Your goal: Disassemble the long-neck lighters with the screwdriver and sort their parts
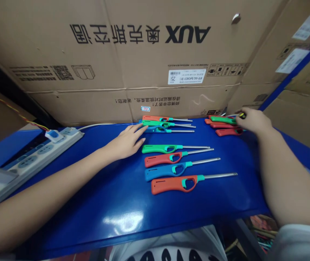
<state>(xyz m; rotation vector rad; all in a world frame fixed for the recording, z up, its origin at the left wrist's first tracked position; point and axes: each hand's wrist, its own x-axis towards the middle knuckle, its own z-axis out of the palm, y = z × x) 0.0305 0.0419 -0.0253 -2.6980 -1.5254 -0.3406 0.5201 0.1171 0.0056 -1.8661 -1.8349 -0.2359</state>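
Note:
My left hand (126,143) lies with its fingers stretched out and spread, fingertips at the handle of a blue gas lighter (157,129). Behind that are a green lighter (152,123) and an orange one (152,118). Nearer me, a green lighter (156,149), a red one (157,160), a blue one (159,172) and an orange one (166,185) lie in a row, metal barrels to the right. My right hand (255,121) curls over the front ends of a pile of green and red lighters (222,125). A small black-and-yellow piece (242,115) shows at its fingers; the fingertips are partly hidden.
A large cardboard box (133,72) stands upright behind the blue tabletop (95,210). A white power strip (41,156) with plugs lies at the left. A small label (145,108) is on the box. Below the right edge, a container holds more items (263,228).

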